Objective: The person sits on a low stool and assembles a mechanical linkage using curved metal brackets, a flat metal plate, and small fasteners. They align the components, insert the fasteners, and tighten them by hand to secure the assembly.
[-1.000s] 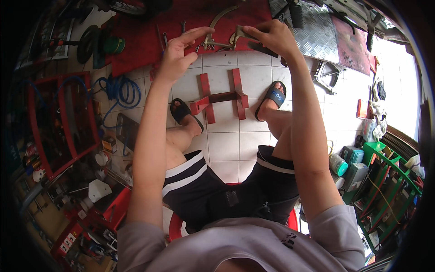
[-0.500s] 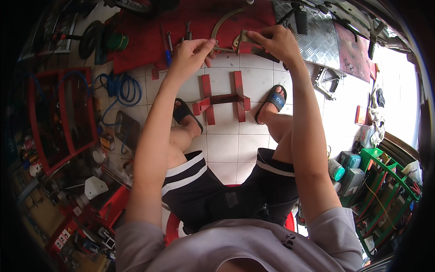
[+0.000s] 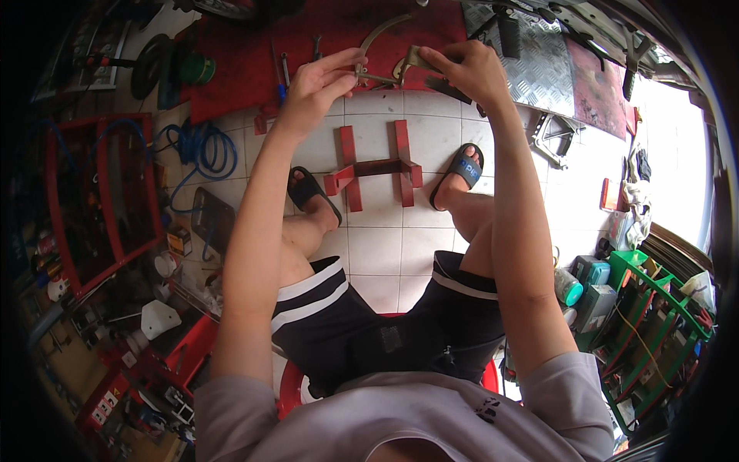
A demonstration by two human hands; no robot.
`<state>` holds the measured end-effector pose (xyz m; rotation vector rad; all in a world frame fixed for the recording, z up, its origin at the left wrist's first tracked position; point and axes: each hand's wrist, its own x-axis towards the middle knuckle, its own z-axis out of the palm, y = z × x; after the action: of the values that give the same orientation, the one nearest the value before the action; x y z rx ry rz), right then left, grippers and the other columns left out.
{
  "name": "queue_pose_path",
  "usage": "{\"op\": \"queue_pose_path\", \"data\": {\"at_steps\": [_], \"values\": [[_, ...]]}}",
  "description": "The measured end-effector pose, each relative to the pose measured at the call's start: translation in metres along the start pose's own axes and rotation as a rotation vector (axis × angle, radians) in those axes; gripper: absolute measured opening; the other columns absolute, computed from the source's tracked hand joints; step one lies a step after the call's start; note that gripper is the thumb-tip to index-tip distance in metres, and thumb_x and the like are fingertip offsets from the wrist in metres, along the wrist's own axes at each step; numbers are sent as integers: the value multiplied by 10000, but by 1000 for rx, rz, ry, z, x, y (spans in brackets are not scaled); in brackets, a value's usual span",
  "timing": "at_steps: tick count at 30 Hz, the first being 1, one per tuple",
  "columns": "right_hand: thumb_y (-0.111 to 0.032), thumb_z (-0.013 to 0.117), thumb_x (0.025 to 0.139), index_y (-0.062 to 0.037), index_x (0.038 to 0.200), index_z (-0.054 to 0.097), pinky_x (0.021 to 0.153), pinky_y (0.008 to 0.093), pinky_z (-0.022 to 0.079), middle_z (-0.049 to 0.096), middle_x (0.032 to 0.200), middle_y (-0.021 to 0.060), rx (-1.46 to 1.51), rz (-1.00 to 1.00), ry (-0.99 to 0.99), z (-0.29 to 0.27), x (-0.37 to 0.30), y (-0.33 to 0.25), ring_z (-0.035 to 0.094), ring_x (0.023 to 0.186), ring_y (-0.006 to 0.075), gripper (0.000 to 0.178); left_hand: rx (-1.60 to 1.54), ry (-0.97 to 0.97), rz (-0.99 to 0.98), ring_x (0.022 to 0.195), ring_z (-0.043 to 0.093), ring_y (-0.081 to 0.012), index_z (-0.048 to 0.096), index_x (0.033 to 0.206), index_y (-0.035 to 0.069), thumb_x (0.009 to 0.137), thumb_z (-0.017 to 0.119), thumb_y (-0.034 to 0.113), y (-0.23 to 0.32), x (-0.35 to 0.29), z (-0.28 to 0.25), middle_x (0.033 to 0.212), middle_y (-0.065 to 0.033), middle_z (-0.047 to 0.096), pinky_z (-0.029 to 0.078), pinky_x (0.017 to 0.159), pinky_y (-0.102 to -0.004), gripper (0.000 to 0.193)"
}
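In the head view, my right hand grips a dull metal brake shoe at the upper middle, its dark curved strip showing below the fingers. A thin rod-like piece, perhaps a spring, runs left from it toward a second, long curved shoe that arcs up and right. Beside that shoe's lower end is my left hand, its fingers stretched and apart, with fingertips at or touching the end. Exact contact is too small to make out.
A red work surface holds wrenches and a blue-handled screwdriver. On the tiled floor between my feet stands a red metal frame. Left lie a coiled blue hose and red cabinet; right, a green rack.
My left hand has loosened from a pinch, its fingers straightening and shifting slightly left. The right hand keeps its grip, and the shoe has tilted slightly.
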<state>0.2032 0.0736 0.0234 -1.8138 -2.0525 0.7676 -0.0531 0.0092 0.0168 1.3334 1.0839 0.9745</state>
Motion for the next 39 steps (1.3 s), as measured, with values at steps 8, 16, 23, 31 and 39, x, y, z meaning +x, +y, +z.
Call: {"op": "queue_pose_path", "data": {"at_steps": [8,16,23,31,39], "values": [[-683,640,762,-123,837,778,699,374,540,708,705,85,-36,4,3,-1,1,3,703,745,272,581,76,28,122,996,616,-118,605,1231,-15,942,539,209,-2,3,1,1144,-95,667,479,739,-222,372],[-678,641,763,-124,847,780,708,371,538,713,713,75,-1,-4,-2,-2,-1,-1,705,762,266,578,157,38,-14,939,641,-119,632,1190,-4,968,542,273,-19,5,0,1043,-69,693,475,745,-240,367],[-675,643,763,-125,843,778,717,372,539,713,711,72,-4,0,18,-2,-1,2,705,767,269,571,133,-37,-235,896,642,-114,612,1223,1,958,545,204,-9,7,0,1058,-65,689,463,742,-235,341],[-670,625,788,-130,854,782,669,363,532,668,608,71,-9,-61,101,-1,0,8,694,674,238,566,-89,7,-67,836,610,-98,584,1262,3,949,600,208,-4,6,8,1019,-59,685,462,710,-232,374],[-603,619,855,-64,731,749,513,303,420,528,477,26,307,-97,70,-17,-3,8,538,483,134,568,-310,-140,110,844,612,-107,541,1315,2,865,697,65,18,-5,25,999,-50,659,479,743,-247,481]]}}
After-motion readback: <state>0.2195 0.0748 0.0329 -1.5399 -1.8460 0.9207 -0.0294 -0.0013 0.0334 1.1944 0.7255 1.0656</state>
